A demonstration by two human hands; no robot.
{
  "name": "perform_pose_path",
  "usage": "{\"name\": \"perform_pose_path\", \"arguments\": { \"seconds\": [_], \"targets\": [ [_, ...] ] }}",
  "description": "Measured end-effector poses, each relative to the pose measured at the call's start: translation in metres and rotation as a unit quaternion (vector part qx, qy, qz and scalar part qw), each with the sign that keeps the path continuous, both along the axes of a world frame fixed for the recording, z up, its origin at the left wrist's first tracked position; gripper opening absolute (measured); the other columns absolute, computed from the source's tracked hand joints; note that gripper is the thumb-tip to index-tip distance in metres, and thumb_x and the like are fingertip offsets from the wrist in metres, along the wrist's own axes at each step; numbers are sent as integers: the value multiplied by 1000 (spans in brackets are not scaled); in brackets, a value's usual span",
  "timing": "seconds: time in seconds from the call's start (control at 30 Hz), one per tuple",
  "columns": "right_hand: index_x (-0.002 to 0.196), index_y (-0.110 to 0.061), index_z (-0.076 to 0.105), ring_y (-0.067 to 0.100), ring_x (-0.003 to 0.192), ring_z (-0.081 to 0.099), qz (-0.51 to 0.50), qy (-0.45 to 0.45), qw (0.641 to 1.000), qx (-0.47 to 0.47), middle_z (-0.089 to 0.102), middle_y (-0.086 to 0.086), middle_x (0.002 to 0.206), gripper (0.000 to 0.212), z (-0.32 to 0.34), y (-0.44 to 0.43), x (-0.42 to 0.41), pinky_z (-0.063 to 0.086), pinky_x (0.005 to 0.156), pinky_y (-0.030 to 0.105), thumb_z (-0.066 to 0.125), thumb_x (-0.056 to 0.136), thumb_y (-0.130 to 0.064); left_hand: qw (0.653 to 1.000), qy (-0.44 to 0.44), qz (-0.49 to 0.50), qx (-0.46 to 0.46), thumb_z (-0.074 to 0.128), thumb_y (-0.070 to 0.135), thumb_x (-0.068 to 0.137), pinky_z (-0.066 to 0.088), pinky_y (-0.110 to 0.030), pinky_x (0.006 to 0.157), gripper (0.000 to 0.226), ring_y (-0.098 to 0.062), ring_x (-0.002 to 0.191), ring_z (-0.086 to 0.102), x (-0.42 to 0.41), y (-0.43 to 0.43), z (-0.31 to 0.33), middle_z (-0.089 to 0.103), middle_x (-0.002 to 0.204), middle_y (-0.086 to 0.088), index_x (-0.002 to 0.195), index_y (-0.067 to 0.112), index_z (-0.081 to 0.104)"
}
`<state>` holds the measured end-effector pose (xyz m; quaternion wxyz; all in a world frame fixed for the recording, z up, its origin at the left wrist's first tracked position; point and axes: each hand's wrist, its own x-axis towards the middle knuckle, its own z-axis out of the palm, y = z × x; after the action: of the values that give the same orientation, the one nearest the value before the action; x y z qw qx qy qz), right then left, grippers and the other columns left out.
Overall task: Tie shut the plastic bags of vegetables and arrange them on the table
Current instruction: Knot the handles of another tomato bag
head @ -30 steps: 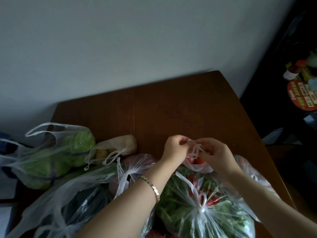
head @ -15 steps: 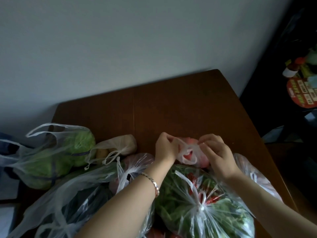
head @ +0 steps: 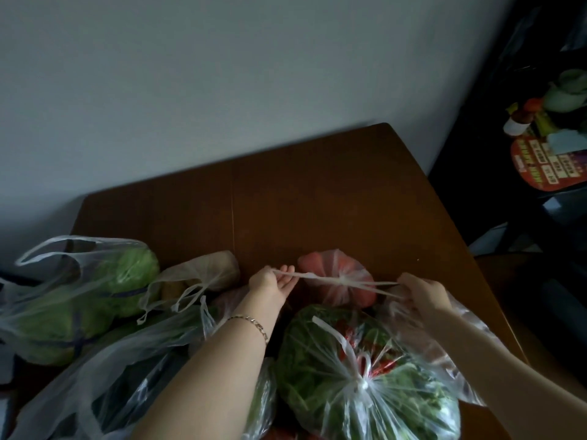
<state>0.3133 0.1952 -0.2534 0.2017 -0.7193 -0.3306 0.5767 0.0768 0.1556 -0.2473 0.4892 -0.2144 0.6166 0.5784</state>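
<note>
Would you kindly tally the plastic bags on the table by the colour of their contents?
Green: 2, cabbage bag, leafy greens bag
Red: 1, red bag
Tan: 1, tan bag
Dark: 1, dark bag
Contents unclear: 2, half-hidden pinkish bag, pale bag
Total: 7

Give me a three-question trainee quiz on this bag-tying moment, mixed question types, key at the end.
1. True or false: the left hand and the right hand hold the handles of the red vegetable bag stretched out to either side.
2. The leafy greens bag is: A knotted shut; B wide open; C torn apart.
3. Fill in: the bracelet sits on the ___ wrist.
Key: 1 true; 2 A; 3 left.
</note>
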Motion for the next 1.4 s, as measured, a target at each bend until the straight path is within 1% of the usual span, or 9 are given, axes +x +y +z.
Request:
{"name": "perform_pose_path", "arguments": {
  "seconds": [0.07, 0.13, 0.27, 0.43, 0.67, 0.87, 1.1, 1.2, 1.4],
  "targets": [
    [51, -9, 51, 17, 40, 34, -21, 12, 1000, 11, 40, 2, 41, 32, 9, 3, -5, 26, 43, 25, 57, 82, -13, 998, -12, -33, 54, 27, 20, 102, 51, -23, 57, 38, -11, 35, 44, 3, 6, 6, 46, 44, -4, 70, 8, 44],
    [52, -10, 49, 16, 41, 35, 7, 31, 996, 78, 40, 1, 44, 34, 23, 4, -12, 29, 40, 24, 57, 84, -14, 983, 60, -160, 66, 30, 24, 101, 29, -15, 33, 42, -5, 24, 26, 7, 8, 14, 42, 45, -2, 64, 10, 43],
    [62, -12, 58, 11, 54, 45, 109, 76, 967, 219, 50, -1, 58, 27, 57, 5, -32, 37, 52, 23, 58, 87, -23, 860, 170, -473, 85, 31, 17, 99, 37, -21, 48, 41, -5, 30, 40, 20, -4, 31, 50, 39, 3, 68, -1, 52],
    [71, -13, 66, 17, 77, 56, 140, 211, 945, 206, 61, 4, 79, 25, 64, 7, -51, 47, 80, 33, 52, 91, -17, 789, 113, -589, 133, 32, 3, 80, 38, -18, 51, 24, -6, 35, 39, 35, -5, 48, 71, 64, 8, 85, 5, 56],
    [92, -9, 69, 21, 81, 66, 32, 233, 958, 166, 69, 10, 95, 14, 35, -3, -40, 56, 78, 24, 60, 84, -1, 808, 153, -559, 105, 28, 39, 99, 41, -14, 49, 42, -6, 41, 43, 30, -8, 33, 43, 42, 5, 108, 11, 59],
    [107, -6, 64, 11, 84, 55, 303, 1, 919, 251, 59, 1, 101, 20, 10, -17, -54, 41, 67, 7, 56, 88, -9, 777, 202, -579, 142, 16, 38, 101, 32, -34, 99, 55, 7, 48, 52, 37, -18, 44, 40, 51, -3, 117, 17, 63],
    [93, -4, 70, 14, 77, 56, 245, 46, 938, 242, 64, 3, 83, 15, 9, -12, -69, 40, 63, 12, 56, 89, -10, 840, 298, -435, 126, 22, 35, 101, 45, -33, 95, 55, -12, 89, 58, 31, -18, 37, 63, 92, 1, 81, 23, 72],
    [97, -5, 70, 21, 83, 61, 218, 18, 952, 216, 69, 10, 91, 18, 11, -6, -73, 46, 75, 29, 55, 90, -11, 825, 383, -400, 111, 26, 32, 101, 43, -26, 67, 52, -9, 63, 50, 24, -18, 35, 52, 61, 6, 72, 19, 67],
    [84, 2, 64, 29, 84, 58, 469, -81, 827, 300, 66, 14, 88, 16, 7, -14, -81, 42, 75, 37, 50, 86, -6, 868, 254, -380, 195, 34, 29, 100, 53, -25, 58, 40, -10, 49, 60, 32, -4, 43, 58, 44, 5, 81, 12, 65]
  ]
}}
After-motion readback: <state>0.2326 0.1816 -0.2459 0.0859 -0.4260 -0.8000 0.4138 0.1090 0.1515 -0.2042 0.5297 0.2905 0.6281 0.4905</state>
